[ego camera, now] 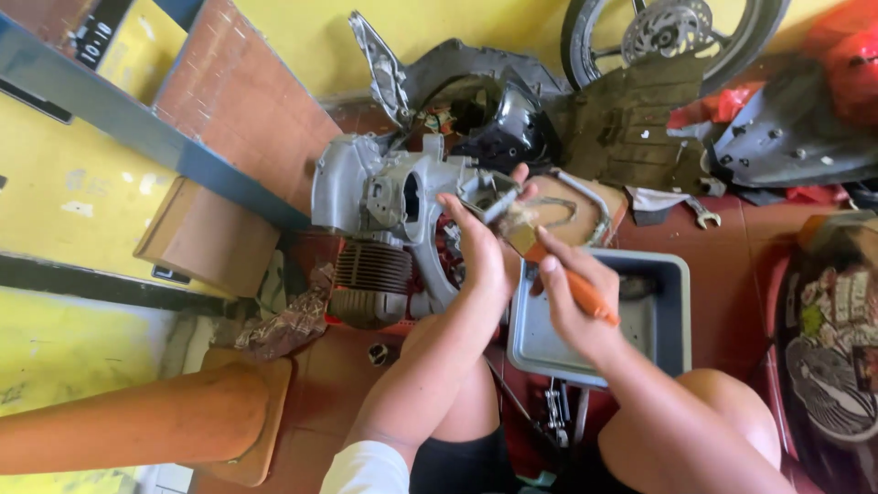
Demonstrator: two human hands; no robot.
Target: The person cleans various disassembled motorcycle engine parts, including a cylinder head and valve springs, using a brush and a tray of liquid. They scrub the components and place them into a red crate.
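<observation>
Right hand (572,297) grips brush (549,256) over tray (681,274) edge.

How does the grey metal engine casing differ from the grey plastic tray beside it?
The grey metal engine casing is bulky and irregular, with ribbed cooling fins below; the grey plastic tray is a plain, shallow rectangle. The left hand rests on the casing, while the tray lies untouched under the right hand, whose grip holds an orange-handled brush. Both are grey and sit low over the red floor.
</observation>
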